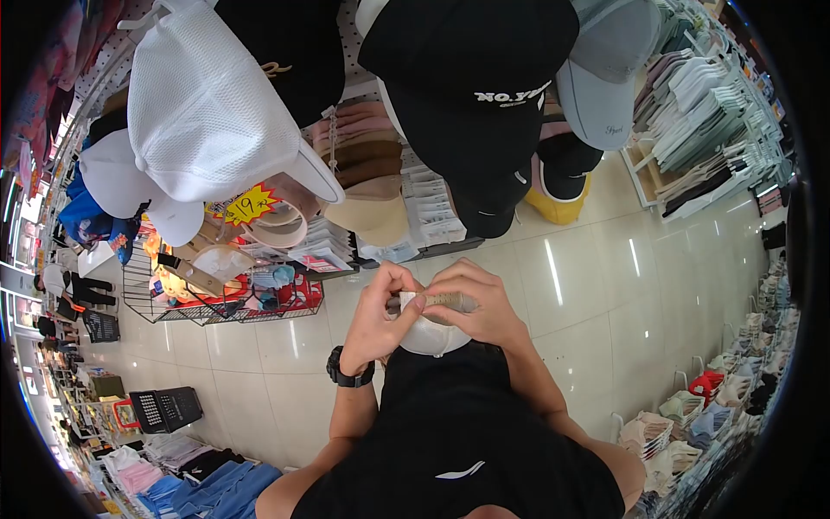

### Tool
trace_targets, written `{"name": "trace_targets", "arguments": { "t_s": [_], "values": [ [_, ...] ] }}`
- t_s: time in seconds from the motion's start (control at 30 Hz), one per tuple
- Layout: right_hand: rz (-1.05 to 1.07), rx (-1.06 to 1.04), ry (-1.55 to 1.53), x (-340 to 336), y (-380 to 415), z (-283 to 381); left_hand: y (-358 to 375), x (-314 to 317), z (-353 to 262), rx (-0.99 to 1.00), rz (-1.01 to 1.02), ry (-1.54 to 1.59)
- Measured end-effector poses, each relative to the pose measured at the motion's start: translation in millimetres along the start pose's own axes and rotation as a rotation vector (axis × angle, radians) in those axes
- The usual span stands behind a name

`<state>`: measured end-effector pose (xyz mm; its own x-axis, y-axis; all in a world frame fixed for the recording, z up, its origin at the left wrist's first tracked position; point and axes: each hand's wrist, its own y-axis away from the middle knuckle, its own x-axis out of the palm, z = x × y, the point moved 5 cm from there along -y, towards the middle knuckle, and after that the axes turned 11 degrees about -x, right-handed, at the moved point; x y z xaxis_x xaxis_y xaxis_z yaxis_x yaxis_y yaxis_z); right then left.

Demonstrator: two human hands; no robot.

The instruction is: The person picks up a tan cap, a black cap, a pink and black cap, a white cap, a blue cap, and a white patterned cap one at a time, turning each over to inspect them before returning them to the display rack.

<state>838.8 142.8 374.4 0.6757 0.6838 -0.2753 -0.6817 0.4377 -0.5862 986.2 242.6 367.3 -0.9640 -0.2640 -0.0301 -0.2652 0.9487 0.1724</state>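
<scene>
A white cap (430, 338) is held against the front of the black shirt, its rounded crown towards me. My left hand (385, 304), with a black watch (349, 367) at its wrist, pinches one end of the cap's back strap (445, 301). From the other side, my right hand (478, 298) grips the same strap, which is beige with small holes. Both hands are closed, fingertips almost meeting over the strap. The cap's brim is hidden below the hands.
Ahead hang a white mesh cap (212, 108), black caps (471, 104) and a grey cap (605, 78). A yellow price sign (248, 205) sits below them. A wire bin (216, 307) of goods stands left; a black basket (166, 409) is on the floor. Clothes racks (705, 112) stand right.
</scene>
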Motion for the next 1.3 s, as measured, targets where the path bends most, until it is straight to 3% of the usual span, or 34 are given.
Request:
{"name": "trace_targets", "arguments": {
  "t_s": [0.2, 0.3, 0.57, 0.93, 1.0, 1.07, 1.3],
  "values": [
    [-0.055, 0.156, -0.056, -15, 5, -12, 0, -5, -2, 0.07, -0.061, -0.013],
    [0.039, 0.203, -0.019, -18, 8, -17, -1, -7, -1, 0.076, -0.058, 0.039],
    [0.153, 0.429, -0.397, -10, 17, -29, -4, -9, -4, 0.104, -0.044, 0.102],
    [0.003, 0.329, -0.505, -14, 19, -46, -11, -7, -2, 0.144, -0.077, 0.028],
    [0.012, 0.349, -0.487, -17, 14, -43, -12, -10, -10, 0.14, -0.133, -0.161],
    [-0.036, 0.223, -0.257, -22, 1, -31, -15, -9, -23, 0.172, -0.124, -0.281],
    [-0.027, 0.043, -0.04, -24, -16, -19, -17, -1, -39, 0.369, -0.214, -0.493]
  ]
}}
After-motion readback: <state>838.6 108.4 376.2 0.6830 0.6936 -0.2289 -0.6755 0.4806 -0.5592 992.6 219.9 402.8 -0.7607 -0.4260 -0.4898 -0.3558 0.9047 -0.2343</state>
